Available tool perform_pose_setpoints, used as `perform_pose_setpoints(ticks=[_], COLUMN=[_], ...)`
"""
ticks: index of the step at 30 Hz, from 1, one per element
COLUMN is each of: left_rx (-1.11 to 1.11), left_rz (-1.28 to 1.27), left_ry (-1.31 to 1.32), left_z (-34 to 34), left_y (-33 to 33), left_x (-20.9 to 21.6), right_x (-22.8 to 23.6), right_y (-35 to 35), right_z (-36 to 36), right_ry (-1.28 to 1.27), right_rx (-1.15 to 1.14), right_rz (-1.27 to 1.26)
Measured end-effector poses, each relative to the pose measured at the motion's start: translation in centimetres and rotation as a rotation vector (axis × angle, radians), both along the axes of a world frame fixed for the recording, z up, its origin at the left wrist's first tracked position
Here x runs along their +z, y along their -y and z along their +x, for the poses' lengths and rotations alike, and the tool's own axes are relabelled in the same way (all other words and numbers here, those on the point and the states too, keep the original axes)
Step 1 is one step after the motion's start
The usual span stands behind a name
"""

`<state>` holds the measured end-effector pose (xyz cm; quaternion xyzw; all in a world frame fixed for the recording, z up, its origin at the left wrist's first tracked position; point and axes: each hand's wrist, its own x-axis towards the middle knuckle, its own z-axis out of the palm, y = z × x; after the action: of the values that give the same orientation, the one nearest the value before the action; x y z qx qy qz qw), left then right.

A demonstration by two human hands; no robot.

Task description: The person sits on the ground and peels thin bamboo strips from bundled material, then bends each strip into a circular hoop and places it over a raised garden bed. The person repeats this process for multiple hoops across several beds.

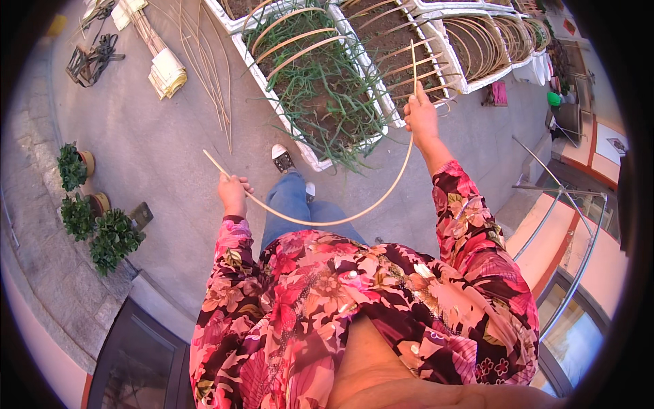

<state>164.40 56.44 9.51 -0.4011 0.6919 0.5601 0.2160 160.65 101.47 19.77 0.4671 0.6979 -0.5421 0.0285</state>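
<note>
A long, thin pale strip, bamboo by its look point(320, 223), bows toward my body between my two hands. My left hand point(234, 193) is closed round it near one end, which sticks out up and to the left. Farther up and to the right, my right hand point(422, 121) grips the other end, its tip pointing away from me. Beyond the strip stands a white planter box point(269, 95) full of green onion-like plants point(327, 102), with several arched strips over its far part. My right hand is in front of the neighbouring soil-filled box point(392, 51), also spanned by strips.
More white boxes with arched strips point(470, 48) run to the far right. Loose thin strips point(208, 75) and a bundle of pale slats point(165, 71) lie on the concrete at the far left. Potted plants point(112, 238) stand left; a metal rack point(579, 204) is at right.
</note>
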Motion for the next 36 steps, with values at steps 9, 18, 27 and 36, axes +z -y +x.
perform_pose_setpoints(ticks=[9,18,27,36], left_rx=[0.164,-0.02,-0.162,-0.21], left_rz=[0.046,0.163,0.35,0.3], left_ry=[0.03,0.126,0.195,0.121], left_z=[-8.8,-9.9,-14.2,-9.4], left_y=[-8.7,-13.8,-17.7,-19.2], left_x=[-2.6,-2.8,-6.3,-6.1], right_x=[-3.3,-7.6,-10.0,-6.7], right_y=[-3.8,-8.5,-9.3,-10.1], right_z=[-7.3,-8.3,-11.7,-5.5], right_ry=[-0.093,0.115,0.708,0.55], right_rx=[-0.15,-0.107,0.486,0.541], right_rz=[0.276,0.18,-0.256,-0.276])
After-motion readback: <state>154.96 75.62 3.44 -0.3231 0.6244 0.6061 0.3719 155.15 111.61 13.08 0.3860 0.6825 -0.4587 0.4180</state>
